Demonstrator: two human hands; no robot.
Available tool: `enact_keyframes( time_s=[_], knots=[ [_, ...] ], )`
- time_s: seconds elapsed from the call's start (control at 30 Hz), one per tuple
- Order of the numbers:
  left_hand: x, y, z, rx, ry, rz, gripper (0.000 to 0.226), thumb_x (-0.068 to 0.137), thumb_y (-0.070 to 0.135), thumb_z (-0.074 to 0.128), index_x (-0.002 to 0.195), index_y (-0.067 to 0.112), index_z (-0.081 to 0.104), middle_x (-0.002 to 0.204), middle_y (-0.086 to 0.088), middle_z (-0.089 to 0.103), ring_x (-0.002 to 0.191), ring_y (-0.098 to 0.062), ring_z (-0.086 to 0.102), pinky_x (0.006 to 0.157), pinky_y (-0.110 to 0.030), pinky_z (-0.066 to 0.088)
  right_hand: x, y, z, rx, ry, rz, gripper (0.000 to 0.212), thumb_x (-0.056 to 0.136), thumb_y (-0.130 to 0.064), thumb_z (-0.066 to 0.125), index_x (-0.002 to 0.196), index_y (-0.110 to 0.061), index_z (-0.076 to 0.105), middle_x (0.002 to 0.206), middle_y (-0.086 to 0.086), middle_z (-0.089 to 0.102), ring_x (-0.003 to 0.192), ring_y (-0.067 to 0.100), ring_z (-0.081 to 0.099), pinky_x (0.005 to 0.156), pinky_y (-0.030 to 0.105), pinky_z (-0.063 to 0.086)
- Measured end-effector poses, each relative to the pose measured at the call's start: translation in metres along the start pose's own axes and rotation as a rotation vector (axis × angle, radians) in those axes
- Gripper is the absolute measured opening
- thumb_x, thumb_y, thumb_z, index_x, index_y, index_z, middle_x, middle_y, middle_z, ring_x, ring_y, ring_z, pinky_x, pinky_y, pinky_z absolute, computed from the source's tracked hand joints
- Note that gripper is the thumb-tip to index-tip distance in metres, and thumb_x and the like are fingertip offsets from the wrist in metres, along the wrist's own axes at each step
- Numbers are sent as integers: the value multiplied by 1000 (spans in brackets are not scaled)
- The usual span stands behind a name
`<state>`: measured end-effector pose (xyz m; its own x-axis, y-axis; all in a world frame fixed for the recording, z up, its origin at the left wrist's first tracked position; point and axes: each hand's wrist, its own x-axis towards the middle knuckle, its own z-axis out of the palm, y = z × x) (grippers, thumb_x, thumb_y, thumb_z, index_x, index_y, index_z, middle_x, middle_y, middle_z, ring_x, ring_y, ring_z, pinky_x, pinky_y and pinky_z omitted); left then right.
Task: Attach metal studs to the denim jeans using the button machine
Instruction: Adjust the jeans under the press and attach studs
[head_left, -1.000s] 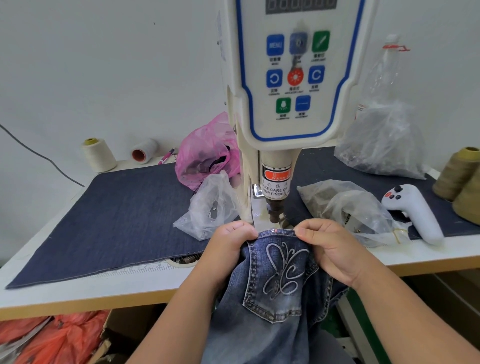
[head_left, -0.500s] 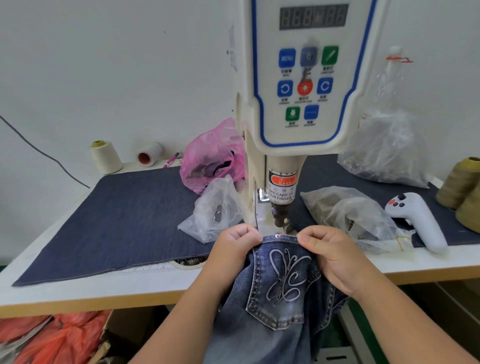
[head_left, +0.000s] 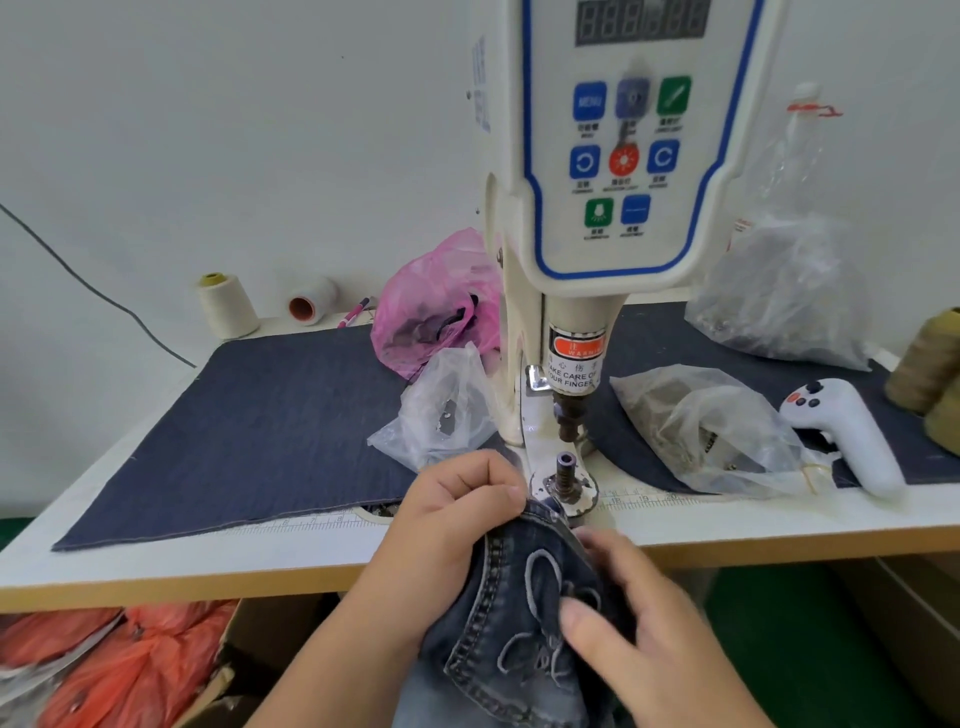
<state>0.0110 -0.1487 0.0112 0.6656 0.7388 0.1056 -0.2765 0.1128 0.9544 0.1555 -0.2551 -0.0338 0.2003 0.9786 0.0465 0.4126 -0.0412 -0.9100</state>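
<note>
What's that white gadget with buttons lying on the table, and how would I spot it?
Start at the tall cream button machine with its blue-edged panel, then look to its right along the dark denim mat. Past the crumpled clear bag lies the white handheld controller. It alone is hard, smooth plastic, with small dark and red buttons at its head.

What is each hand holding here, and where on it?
The left hand grips the jeans at the pocket's top edge. The right hand lies on the pocket, blurred; a grip cannot be told.
</note>
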Motion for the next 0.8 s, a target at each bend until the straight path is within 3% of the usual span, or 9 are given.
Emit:
enact_keyframes(
  time_s=[0.07,0.13,0.33,0.4,0.5,0.57,0.63,0.7,0.8],
  knots=[
    [-5,7,7,-62,-35,-41,9,64,17,69,59,16,61,52,-1,53,44,-10,49,46,-20,43,-2,-15,2,102,-194,-26,57,69,-63,56,121,-73,35,124,-38,55,115,-19,50,92,4,39],
    [-8,14,11,-102,-65,-69,9,66,14,68,60,15,61,54,-4,54,45,-13,50,46,-22,44,-1,-25,3,191,-288,-87,63,75,-51,68,128,-67,38,130,-29,58,121,-5,55,101,24,44],
    [-11,34,12,210,31,96,5,78,19,67,76,17,71,73,-10,66,65,-18,62,60,-25,53,6,-40,8,257,-33,-93,43,77,-23,72,107,-51,63,100,-13,75,91,4,71,81,29,57],
    [-15,34,1,337,46,192,28,75,35,75,102,25,72,100,0,72,93,-13,67,79,-24,54,9,-46,3,334,11,-136,36,78,-18,70,105,-43,69,99,-7,76,93,11,72,81,33,57],
    [-32,29,-28,507,-21,229,86,64,60,85,139,39,49,145,8,53,134,-16,50,106,-42,41,15,-58,-8,459,13,-226,29,77,-16,70,102,-30,73,98,4,76,94,24,72,84,50,59],
    [-42,23,-41,596,-162,185,111,59,51,92,151,42,30,156,10,40,143,-14,40,112,-39,38,21,-67,-15,537,-8,-307,25,78,-17,72,101,-25,74,98,7,76,92,27,73,80,47,61],
    [-51,8,-34,620,-216,55,116,42,43,100,140,49,40,145,8,54,127,3,53,99,-19,48,27,-80,-18,623,-25,-417,26,78,-16,71,103,-23,74,100,7,76,94,25,72,79,39,59],
    [-58,-15,-23,580,66,-95,97,20,56,95,107,35,60,102,19,74,86,19,63,71,-5,50,33,-93,-12,644,-45,-513,29,81,-8,68,106,-22,73,103,2,76,98,18,71,82,28,55],
    [-57,-34,-31,433,433,9,48,46,8,89,83,22,60,68,29,69,59,14,63,53,-4,48,38,-101,-4,490,60,-539,27,84,-10,70,108,-22,70,102,-7,76,96,8,71,81,20,54]
  ],
)
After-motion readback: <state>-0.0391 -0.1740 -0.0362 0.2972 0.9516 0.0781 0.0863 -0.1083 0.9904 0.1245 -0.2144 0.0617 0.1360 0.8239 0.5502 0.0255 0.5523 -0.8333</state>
